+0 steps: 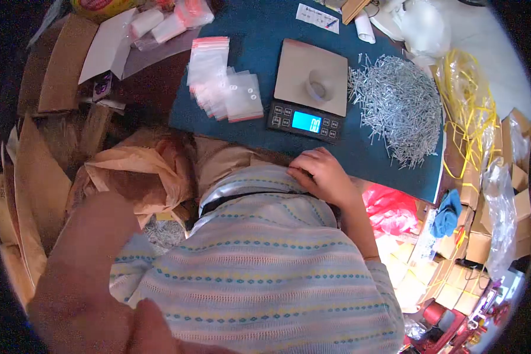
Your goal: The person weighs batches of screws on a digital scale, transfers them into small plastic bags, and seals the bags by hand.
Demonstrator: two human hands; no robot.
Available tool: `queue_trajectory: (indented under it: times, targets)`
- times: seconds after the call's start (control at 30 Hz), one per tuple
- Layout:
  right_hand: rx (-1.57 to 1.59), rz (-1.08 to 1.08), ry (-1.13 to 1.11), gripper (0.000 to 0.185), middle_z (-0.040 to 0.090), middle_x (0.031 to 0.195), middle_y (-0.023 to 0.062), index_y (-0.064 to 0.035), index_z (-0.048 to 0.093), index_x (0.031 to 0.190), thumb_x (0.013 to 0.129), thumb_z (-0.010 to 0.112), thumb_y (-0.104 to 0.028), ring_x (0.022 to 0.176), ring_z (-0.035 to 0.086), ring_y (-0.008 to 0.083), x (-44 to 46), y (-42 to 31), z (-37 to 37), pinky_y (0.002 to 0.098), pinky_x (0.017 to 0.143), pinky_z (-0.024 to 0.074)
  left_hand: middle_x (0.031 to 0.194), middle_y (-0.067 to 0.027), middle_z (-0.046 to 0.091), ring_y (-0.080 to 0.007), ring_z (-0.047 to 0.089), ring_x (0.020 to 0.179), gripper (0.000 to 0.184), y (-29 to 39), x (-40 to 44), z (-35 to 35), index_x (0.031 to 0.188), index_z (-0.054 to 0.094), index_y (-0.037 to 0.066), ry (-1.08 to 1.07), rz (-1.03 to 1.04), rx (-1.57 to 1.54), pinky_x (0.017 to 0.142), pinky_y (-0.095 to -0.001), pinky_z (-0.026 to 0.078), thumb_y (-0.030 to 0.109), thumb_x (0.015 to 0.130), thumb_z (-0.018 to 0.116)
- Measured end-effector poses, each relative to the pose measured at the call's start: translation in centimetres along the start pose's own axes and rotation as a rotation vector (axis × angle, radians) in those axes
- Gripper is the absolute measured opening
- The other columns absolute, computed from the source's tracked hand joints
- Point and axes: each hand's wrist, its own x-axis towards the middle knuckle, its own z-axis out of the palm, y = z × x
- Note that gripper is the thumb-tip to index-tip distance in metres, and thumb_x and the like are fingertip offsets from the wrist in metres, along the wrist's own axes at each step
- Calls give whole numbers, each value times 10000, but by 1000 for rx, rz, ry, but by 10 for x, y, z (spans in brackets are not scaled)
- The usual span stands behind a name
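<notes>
My left hand [88,289] is raised close to the camera at the lower left, large and blurred. One finger stretches upward, with the thumb apart from it, and nothing shows between them. By the front edge of the table, against the striped shirt, rests my right hand [321,175]. Its fingers are loosely bent and no held thing shows. Ahead of it a digital scale [284,74] with a lit blue display carries a small whitish cup [318,89]. A heap of silver nails or screws [398,106] lies right of the scale. Clear zip bags [209,65] overlap on its left.
Dark table mat [248,23] lies under these things. An open brown paper bag [124,171] stands by the left leg. Cardboard boxes [65,65] crowd the left side. Yellow strapping [469,106] and a red plastic bag [389,209] are at the right. A printed slip [317,18] lies at the back.
</notes>
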Motion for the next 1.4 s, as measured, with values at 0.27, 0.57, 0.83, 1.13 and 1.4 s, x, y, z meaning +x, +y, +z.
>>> queue_trajectory:
  times: [0.27,0.57,0.83,1.13,1.4]
  targets:
    - [-9,18,5,83,623,798,88,-63,622,824,814,661,-135,796,590,287,3,-7,-3,386,756,443,727,-28,518,-148,560,575,184,-1,3,4,902,542,81,-7,-20,-4,407,-263,463,161,839,696]
    - [5,25,-12,117,614,821,96,-74,609,840,856,616,-190,837,600,286,0,-2,0,409,778,445,735,-26,533,-153,576,589,175,-4,7,-2,903,553,88,-50,-4,70,420,-270,467,182,850,690]
    - [1,15,29,78,623,816,64,-78,619,844,836,646,-151,819,593,260,-3,-2,1,369,760,433,742,-24,546,-156,590,602,169,7,10,-28,904,562,94,-201,32,246,432,-277,471,200,860,686]
    - [30,3,40,87,620,824,67,-80,611,852,836,651,-157,812,594,259,-3,-1,5,366,748,432,632,-43,594,-176,618,575,143,-2,17,-63,713,567,77,-619,-6,-74,454,-325,464,122,816,655]
    - [156,93,126,95,635,838,86,-67,636,887,818,673,-121,772,610,278,-12,21,-16,368,719,466,639,-66,549,-174,548,530,176,-42,-30,25,756,445,54,469,220,8,472,-300,467,130,865,561]
